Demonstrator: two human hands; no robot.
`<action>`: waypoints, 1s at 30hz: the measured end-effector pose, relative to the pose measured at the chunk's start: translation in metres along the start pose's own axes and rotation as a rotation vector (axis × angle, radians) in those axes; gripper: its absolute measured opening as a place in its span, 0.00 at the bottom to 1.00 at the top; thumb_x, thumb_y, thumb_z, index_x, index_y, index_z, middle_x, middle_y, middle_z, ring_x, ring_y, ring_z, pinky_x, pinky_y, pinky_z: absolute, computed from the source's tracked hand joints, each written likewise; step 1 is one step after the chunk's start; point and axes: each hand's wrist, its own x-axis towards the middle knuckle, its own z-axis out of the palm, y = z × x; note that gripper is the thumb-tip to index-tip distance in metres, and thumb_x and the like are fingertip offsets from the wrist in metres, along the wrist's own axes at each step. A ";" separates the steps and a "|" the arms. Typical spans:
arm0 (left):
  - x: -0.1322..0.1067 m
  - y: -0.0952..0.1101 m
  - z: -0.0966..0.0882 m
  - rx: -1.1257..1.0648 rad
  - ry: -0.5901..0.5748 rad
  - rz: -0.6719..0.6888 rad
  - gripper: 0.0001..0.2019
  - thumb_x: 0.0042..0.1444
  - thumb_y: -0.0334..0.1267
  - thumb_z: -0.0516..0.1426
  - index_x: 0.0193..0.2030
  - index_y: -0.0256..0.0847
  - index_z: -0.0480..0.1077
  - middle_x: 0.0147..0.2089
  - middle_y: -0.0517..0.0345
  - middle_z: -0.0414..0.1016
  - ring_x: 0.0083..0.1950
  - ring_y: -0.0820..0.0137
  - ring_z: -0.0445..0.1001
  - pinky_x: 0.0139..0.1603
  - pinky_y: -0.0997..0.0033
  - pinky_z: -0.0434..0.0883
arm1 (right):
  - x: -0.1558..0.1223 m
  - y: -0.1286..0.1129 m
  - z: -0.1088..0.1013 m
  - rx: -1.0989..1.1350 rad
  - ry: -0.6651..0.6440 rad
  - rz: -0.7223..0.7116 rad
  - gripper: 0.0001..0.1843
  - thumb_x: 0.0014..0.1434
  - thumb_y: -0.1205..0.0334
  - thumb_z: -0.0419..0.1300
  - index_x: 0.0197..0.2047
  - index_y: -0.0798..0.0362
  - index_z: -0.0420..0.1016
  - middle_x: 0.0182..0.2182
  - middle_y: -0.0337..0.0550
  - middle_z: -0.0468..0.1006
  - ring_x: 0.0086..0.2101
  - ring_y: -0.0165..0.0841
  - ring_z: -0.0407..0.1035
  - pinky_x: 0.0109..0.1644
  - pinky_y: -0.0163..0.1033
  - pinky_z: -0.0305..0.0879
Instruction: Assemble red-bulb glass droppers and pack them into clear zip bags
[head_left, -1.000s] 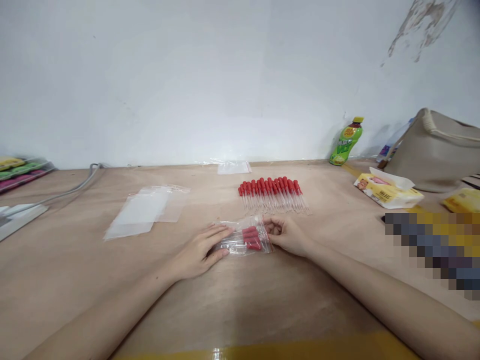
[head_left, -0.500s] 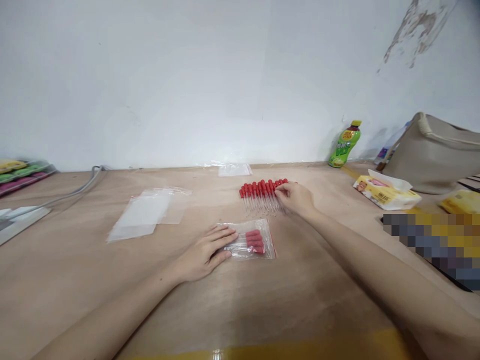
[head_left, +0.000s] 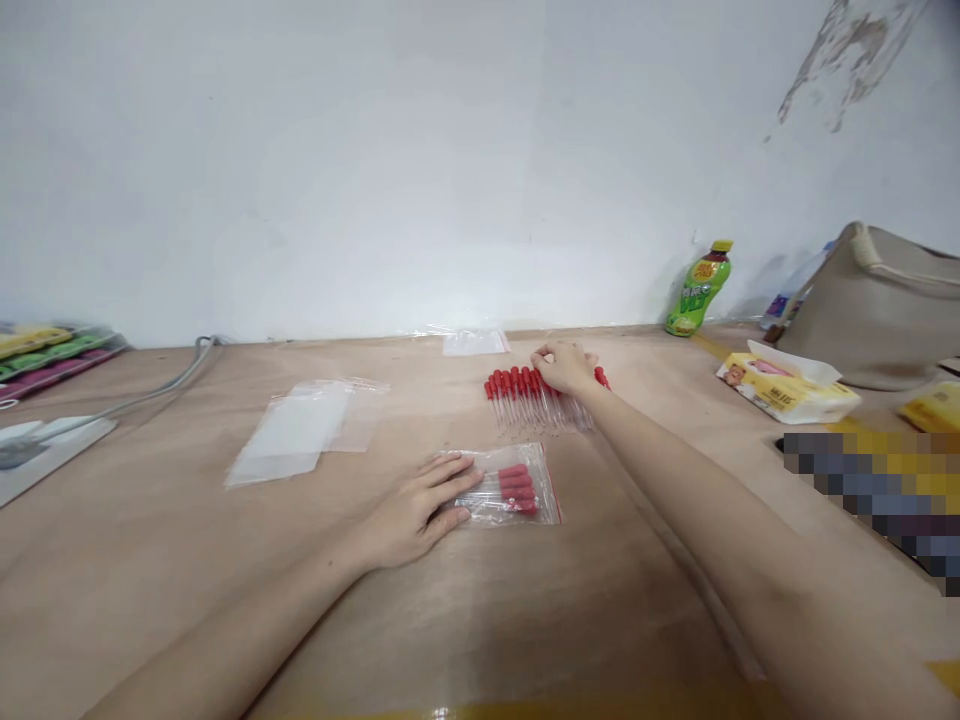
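Note:
My left hand rests with fingers spread on the left end of a clear zip bag. Several red-bulbed droppers lie inside this bag, their clear stems partly under my fingers. Farther back, a row of loose droppers lies side by side, red bulbs toward the wall and thin clear stems toward me. My right hand is over the bulbs in the right half of that row, fingers bent and drawn together. Whatever is between its fingertips is hidden, and the hand covers some droppers.
Flat empty zip bags lie to the left, and another small bag is by the wall. A cable runs at far left. On the right stand a green bottle, a tissue pack and a beige bag.
My right hand has shifted left and farther back across the bulbs, uncovering a dropper at the row's right end. My left hand stays on the bag. The whole view has moved slightly.

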 end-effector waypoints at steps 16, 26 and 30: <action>0.001 -0.002 0.000 0.016 0.007 0.032 0.21 0.61 0.43 0.45 0.61 0.48 0.52 0.63 0.56 0.53 0.64 0.64 0.50 0.62 0.54 0.53 | -0.115 0.042 -0.028 1.228 0.170 0.156 0.19 0.51 0.44 0.55 0.31 0.52 0.62 0.23 0.36 0.71 0.19 0.24 0.62 0.24 0.31 0.60; 0.002 0.001 -0.003 0.004 -0.021 -0.025 0.24 0.61 0.45 0.45 0.63 0.44 0.48 0.63 0.53 0.53 0.64 0.65 0.50 0.62 0.57 0.53 | -0.135 0.029 -0.012 1.567 -0.031 0.415 0.17 0.46 0.52 0.63 0.31 0.51 0.60 0.25 0.37 0.74 0.27 0.29 0.72 0.34 0.36 0.69; 0.002 0.001 -0.002 -0.005 -0.006 -0.019 0.24 0.60 0.45 0.45 0.63 0.45 0.49 0.63 0.54 0.54 0.64 0.64 0.51 0.62 0.57 0.54 | -0.140 0.025 -0.014 1.585 -0.102 0.423 0.19 0.44 0.52 0.65 0.33 0.51 0.62 0.25 0.37 0.74 0.27 0.30 0.72 0.34 0.36 0.69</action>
